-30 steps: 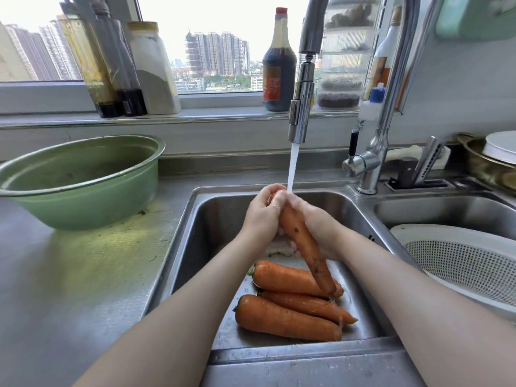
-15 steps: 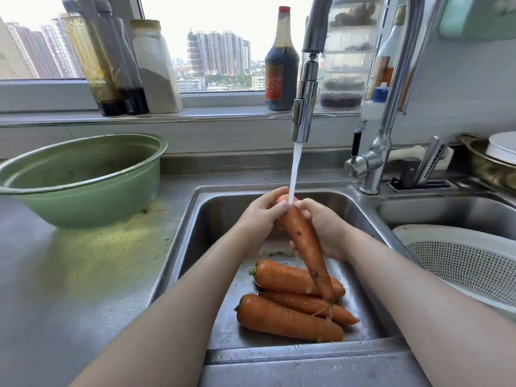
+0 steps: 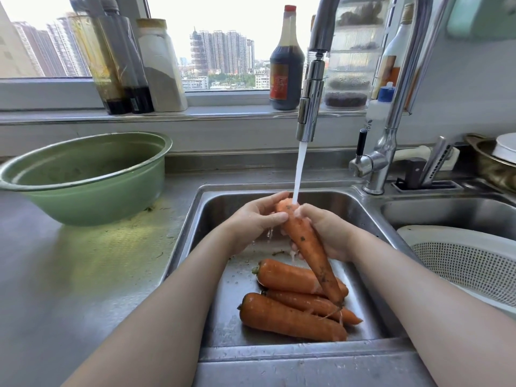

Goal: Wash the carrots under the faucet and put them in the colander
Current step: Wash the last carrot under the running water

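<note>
Both hands hold one dirty carrot point(image 3: 310, 247) under the running faucet point(image 3: 310, 107), thick end up in the stream, tip pointing down toward me. My left hand point(image 3: 255, 219) grips its top from the left, thumb across it. My right hand point(image 3: 326, 233) wraps it from the right. Three more carrots point(image 3: 290, 317) lie on the floor of the left sink basin point(image 3: 220, 275). The white colander point(image 3: 469, 261) sits in the right basin, with nothing visible inside it.
A green basin point(image 3: 83, 177) stands on the steel counter at left. Bottles and jars point(image 3: 286, 65) line the windowsill behind the faucet. A knife rack point(image 3: 430, 174) and a metal bowl holding a white dish point(image 3: 494, 160) sit at back right.
The water now hits the carrot's top end squarely. My hands have shifted slightly on the carrot, and water runs down it and drips off.
</note>
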Demonstrator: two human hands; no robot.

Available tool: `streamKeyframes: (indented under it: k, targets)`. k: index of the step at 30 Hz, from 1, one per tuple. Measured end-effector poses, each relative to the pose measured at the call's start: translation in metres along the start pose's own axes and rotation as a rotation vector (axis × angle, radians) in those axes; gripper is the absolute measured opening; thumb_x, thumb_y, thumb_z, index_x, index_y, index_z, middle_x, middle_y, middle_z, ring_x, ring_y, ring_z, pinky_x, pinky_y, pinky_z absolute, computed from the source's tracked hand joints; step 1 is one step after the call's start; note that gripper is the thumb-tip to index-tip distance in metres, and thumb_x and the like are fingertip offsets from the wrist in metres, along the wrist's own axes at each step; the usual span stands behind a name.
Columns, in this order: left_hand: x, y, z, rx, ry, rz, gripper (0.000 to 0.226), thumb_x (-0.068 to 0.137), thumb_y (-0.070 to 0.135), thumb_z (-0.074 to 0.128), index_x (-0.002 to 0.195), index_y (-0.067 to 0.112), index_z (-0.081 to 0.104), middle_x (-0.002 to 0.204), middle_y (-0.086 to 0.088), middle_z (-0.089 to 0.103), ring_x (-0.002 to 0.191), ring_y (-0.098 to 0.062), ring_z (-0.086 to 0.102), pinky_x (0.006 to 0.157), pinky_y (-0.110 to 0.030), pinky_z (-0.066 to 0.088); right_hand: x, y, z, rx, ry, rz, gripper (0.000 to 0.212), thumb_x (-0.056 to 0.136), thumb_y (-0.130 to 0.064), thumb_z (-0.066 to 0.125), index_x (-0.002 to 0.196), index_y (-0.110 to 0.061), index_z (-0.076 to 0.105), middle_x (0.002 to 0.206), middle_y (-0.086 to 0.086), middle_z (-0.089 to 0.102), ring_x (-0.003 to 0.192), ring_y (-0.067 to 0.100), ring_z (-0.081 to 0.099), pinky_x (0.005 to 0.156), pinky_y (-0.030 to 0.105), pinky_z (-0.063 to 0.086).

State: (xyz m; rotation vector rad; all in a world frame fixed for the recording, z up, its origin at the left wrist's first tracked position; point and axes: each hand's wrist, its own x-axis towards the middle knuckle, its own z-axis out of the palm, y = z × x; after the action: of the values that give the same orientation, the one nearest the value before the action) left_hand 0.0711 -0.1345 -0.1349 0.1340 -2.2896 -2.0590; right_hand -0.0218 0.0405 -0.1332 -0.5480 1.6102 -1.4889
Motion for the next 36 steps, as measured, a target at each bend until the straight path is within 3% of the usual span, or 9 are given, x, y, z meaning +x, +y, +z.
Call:
streamKeyframes:
  k: [5, 9, 13, 16, 20, 25, 27, 30, 36]
  targets:
    - [-0.002, 0.006, 0.005, 0.048, 0.033, 0.028, 0.055, 0.099, 0.016, 0.07, 0.149, 0.031, 0.055, 0.128, -0.001, 0.071, 0.116, -0.016, 0.069, 0.103, -0.031, 0.053, 0.005, 0.002, 0.003, -0.04, 0.078, -0.053, 0.047, 0.105, -0.044, 0.045, 0.122, -0.005, 0.065, 0.09, 0.014, 0.068, 0.061, 0.023, 0.06, 0.054, 0.035, 0.052]
    - [-0.003, 0.006, 0.008, 0.062, 0.065, 0.046, 0.054, 0.099, 0.022, 0.07, 0.15, 0.031, 0.053, 0.125, -0.002, 0.073, 0.108, -0.017, 0.071, 0.094, -0.033, 0.057, 0.005, 0.001, -0.004, 0.021, -0.021, 0.022, 0.059, 0.084, -0.048, 0.054, 0.118, -0.001, 0.063, 0.091, 0.013, 0.067, 0.066, 0.025, 0.062, 0.058, 0.038, 0.054]
    - [-0.003, 0.006, 0.007, 0.062, 0.039, 0.029, 0.05, 0.098, 0.017, 0.07, 0.142, 0.038, 0.058, 0.132, 0.002, 0.07, 0.12, -0.013, 0.067, 0.106, -0.031, 0.051, 0.005, 0.003, -0.003, -0.033, 0.028, -0.039, 0.057, 0.091, -0.053, 0.056, 0.123, -0.007, 0.066, 0.095, 0.014, 0.069, 0.063, 0.024, 0.061, 0.056, 0.036, 0.053]
    - [-0.004, 0.009, 0.009, 0.074, 0.034, 0.031, 0.047, 0.097, 0.015, 0.071, 0.132, 0.044, 0.06, 0.128, 0.004, 0.072, 0.118, -0.011, 0.069, 0.101, -0.026, 0.054, 0.007, 0.005, -0.003, -0.063, 0.026, -0.056, 0.059, 0.089, -0.054, 0.055, 0.128, -0.01, 0.065, 0.099, 0.019, 0.067, 0.063, 0.024, 0.061, 0.055, 0.035, 0.052]
    - [-0.004, 0.008, 0.008, 0.094, 0.064, 0.022, 0.052, 0.096, 0.021, 0.074, 0.144, 0.035, 0.059, 0.127, 0.001, 0.073, 0.119, -0.02, 0.068, 0.105, -0.032, 0.053, 0.005, 0.003, -0.008, -0.034, -0.042, 0.021, 0.064, 0.076, -0.047, 0.06, 0.122, -0.003, 0.064, 0.096, 0.016, 0.065, 0.068, 0.025, 0.06, 0.06, 0.038, 0.053]
    - [-0.005, 0.01, 0.009, 0.08, 0.053, 0.014, 0.051, 0.096, 0.016, 0.073, 0.141, 0.036, 0.059, 0.123, 0.004, 0.075, 0.116, -0.01, 0.069, 0.104, -0.028, 0.051, 0.007, 0.003, -0.001, -0.048, 0.024, -0.028, 0.049, 0.094, -0.049, 0.056, 0.113, -0.005, 0.066, 0.085, 0.011, 0.065, 0.06, 0.024, 0.059, 0.056, 0.034, 0.05]
    - [-0.005, 0.01, 0.009, 0.079, 0.059, 0.021, 0.048, 0.095, 0.017, 0.074, 0.135, 0.041, 0.062, 0.121, 0.003, 0.076, 0.115, -0.012, 0.07, 0.106, -0.033, 0.052, 0.008, 0.003, -0.002, -0.044, 0.014, -0.006, 0.057, 0.089, -0.05, 0.054, 0.118, -0.002, 0.064, 0.088, 0.013, 0.065, 0.061, 0.023, 0.06, 0.057, 0.034, 0.052]
    - [-0.006, 0.01, 0.009, 0.082, 0.074, 0.022, 0.044, 0.095, 0.02, 0.075, 0.13, 0.044, 0.063, 0.12, 0.001, 0.076, 0.115, -0.018, 0.071, 0.107, -0.036, 0.052, 0.005, 0.001, -0.007, -0.015, -0.056, 0.061, 0.05, 0.089, -0.043, 0.049, 0.109, -0.001, 0.063, 0.079, 0.011, 0.066, 0.064, 0.023, 0.06, 0.062, 0.036, 0.052]
    - [-0.007, 0.011, 0.006, 0.093, 0.06, 0.007, 0.05, 0.095, 0.02, 0.075, 0.14, 0.034, 0.061, 0.119, 0.002, 0.076, 0.111, -0.013, 0.072, 0.109, -0.041, 0.052, 0.007, 0.003, -0.003, -0.032, -0.027, 0.031, 0.047, 0.093, -0.046, 0.05, 0.111, -0.006, 0.066, 0.087, 0.01, 0.067, 0.066, 0.023, 0.061, 0.061, 0.036, 0.054]
